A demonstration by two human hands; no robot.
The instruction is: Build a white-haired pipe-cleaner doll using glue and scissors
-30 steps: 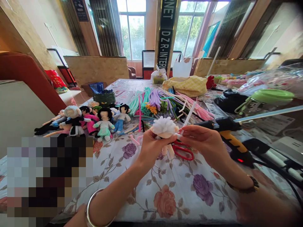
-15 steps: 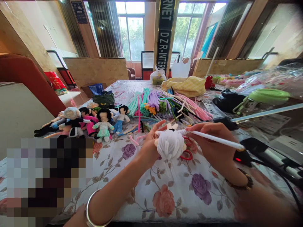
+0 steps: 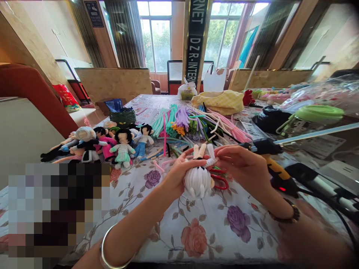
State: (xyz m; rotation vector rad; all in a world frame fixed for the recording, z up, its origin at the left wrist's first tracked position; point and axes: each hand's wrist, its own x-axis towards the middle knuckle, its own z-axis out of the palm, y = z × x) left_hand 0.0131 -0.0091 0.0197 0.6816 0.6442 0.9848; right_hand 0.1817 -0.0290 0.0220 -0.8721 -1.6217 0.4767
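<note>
A small doll (image 3: 198, 183) with white hair, made of fuzzy pipe cleaner, is in my left hand (image 3: 176, 175), whose thumb presses across its dark-edged body. Its pale legs point away from me. From its right side a white pipe cleaner (image 3: 211, 150) wraps round the arm and stands up in a bend. My right hand (image 3: 246, 164) pinches at that arm, fingertips on the white pipe cleaner; the exact grip is partly hidden. Just under the doll and right fingers lie scissors with red handles (image 3: 221, 182).
Several finished dolls (image 3: 122, 147) are heaped at the left, before a dark green basket (image 3: 122, 117). Bundles of coloured pipe cleaners (image 3: 182, 121) lie behind my hands. A yellow-and-black glue gun (image 3: 276, 170) with a lit red light sits at the right, its cord trailing. A yellow checked pouch (image 3: 218, 102) is farther back.
The long white pipe cleaner that stuck out to the right past my right hand is now bent round at the doll's arm. My left thumb has come over the doll's body, and the doll has tilted.
</note>
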